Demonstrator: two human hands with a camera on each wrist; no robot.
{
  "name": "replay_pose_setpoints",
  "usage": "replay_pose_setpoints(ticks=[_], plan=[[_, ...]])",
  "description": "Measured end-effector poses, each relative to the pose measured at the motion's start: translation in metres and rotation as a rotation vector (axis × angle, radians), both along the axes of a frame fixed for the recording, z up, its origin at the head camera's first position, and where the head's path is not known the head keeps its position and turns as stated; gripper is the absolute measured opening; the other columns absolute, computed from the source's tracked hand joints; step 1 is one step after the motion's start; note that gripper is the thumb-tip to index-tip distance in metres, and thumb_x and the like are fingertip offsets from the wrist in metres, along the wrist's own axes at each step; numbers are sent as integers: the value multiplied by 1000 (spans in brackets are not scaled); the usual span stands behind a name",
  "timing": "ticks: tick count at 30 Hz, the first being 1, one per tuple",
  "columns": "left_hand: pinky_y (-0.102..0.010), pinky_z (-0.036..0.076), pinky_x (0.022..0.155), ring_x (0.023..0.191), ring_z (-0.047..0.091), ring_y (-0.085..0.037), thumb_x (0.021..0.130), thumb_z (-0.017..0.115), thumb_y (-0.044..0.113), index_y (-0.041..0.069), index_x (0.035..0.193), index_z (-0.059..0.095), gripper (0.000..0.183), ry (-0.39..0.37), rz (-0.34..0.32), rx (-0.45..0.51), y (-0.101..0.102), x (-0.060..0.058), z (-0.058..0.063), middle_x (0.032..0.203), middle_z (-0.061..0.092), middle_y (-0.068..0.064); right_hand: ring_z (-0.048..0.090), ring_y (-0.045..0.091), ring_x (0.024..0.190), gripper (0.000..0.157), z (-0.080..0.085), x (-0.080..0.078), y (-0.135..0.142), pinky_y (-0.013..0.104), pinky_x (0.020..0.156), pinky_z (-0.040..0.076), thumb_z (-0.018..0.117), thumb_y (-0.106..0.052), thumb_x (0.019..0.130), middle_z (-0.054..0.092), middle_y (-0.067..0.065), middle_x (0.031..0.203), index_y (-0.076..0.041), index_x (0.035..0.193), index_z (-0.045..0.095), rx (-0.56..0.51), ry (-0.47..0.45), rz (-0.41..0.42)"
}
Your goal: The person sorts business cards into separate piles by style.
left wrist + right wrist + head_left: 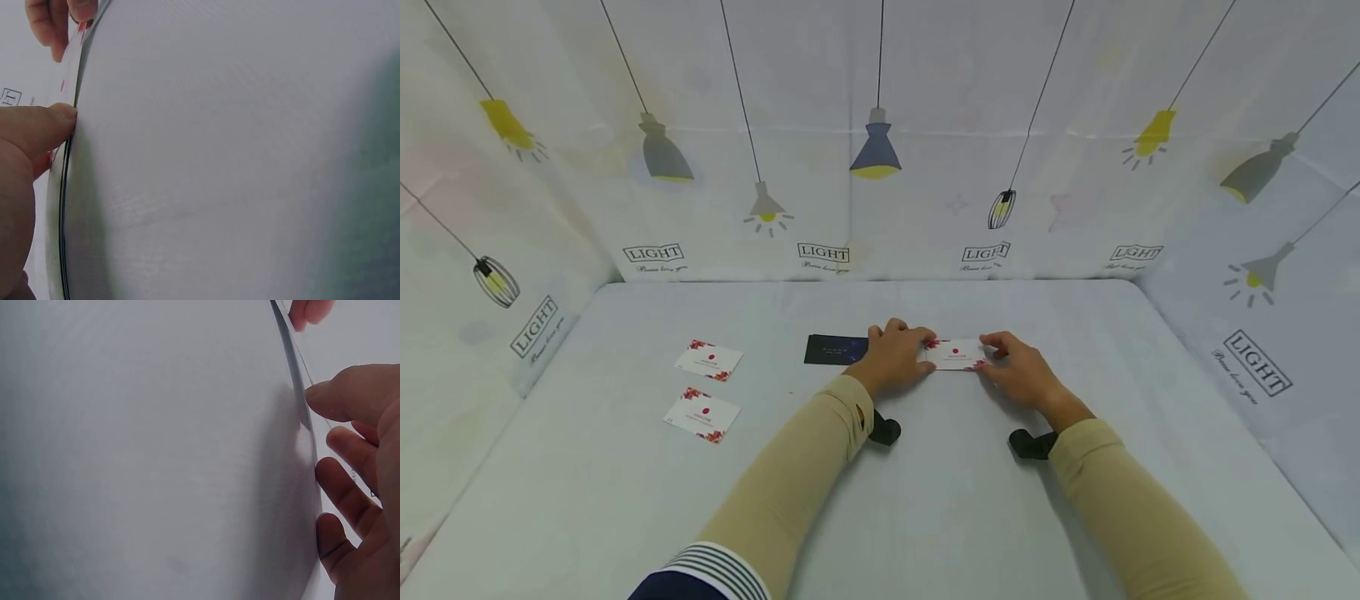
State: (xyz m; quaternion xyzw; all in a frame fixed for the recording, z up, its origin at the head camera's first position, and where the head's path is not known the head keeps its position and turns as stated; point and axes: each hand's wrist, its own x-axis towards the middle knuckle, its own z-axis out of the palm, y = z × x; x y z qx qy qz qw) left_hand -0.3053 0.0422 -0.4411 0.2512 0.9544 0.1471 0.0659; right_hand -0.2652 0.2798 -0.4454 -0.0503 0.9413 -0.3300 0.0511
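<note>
A white card with red floral corners (955, 354) is between my two hands. At its left end, the thumb and forefinger of my left hand (893, 357) pinch it by the long edges. My right hand (1022, 375) pinches the opposite end between thumb and forefinger. In the left wrist view the card (72, 81) appears nearly edge-on, with the left thumb (56, 119) on its near edge. The right thumb (328, 400) is at the card's edge in the right wrist view. Beside my left hand lie dark blue cards (833, 349), partly hidden by it.
Two similar white cards lie apart on the left, an upper one (709, 360) and a lower one (702, 415). The white-covered table (955, 517) meets a lamp-printed cloth (925, 200) at the back and sides. Black wrist mounts (886, 431) stick out beneath both sleeves.
</note>
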Motion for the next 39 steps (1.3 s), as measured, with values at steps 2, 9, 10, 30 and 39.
replay_pose_setpoints(ticks=[2, 9, 10, 30, 39], plan=[[-46, 26, 96, 133, 36, -24, 96, 64, 46, 29, 145, 52, 54, -1, -1, -3, 0, 0, 1, 136, 57, 2, 49, 35, 120, 53, 0, 0, 0, 54, 105, 37, 65, -20, 97, 55, 21, 131, -5, 144, 46, 4, 1, -2], [-45, 27, 94, 133, 36, -24, 96, 64, 46, 29, 145, 52, 53, -5, 1, -11, 1, 2, 4, 136, 58, 2, 50, 35, 122, 50, 1, -1, -2, 54, 105, 37, 64, -19, 97, 56, 21, 133, -4, 142, 48, 8, 4, 3], [-45, 27, 94, 133, 36, -24, 97, 64, 45, 29, 145, 52, 53, -8, 4, -10, 0, 2, 5, 135, 58, 2, 50, 36, 122, 50, 1, -1, -3, 54, 105, 36, 64, -18, 97, 56, 21, 133, -3, 142, 48, 11, 3, 6], [-47, 27, 96, 131, 38, -25, 95, 66, 44, 29, 144, 54, 53, 5, 40, 28, -2, 2, 4, 135, 58, 4, 48, 37, 126, 51, 4, -3, -9, 54, 108, 33, 63, -21, 97, 54, 22, 137, 0, 141, 48, 22, -8, 10], [-48, 26, 98, 133, 36, -24, 95, 66, 46, 30, 145, 54, 53, -41, 48, 111, -15, 1, 3, 137, 56, 2, 48, 38, 126, 63, 5, 8, -9, 58, 106, 34, 68, -36, 95, 55, 21, 137, -8, 147, 47, 23, 6, -33]])
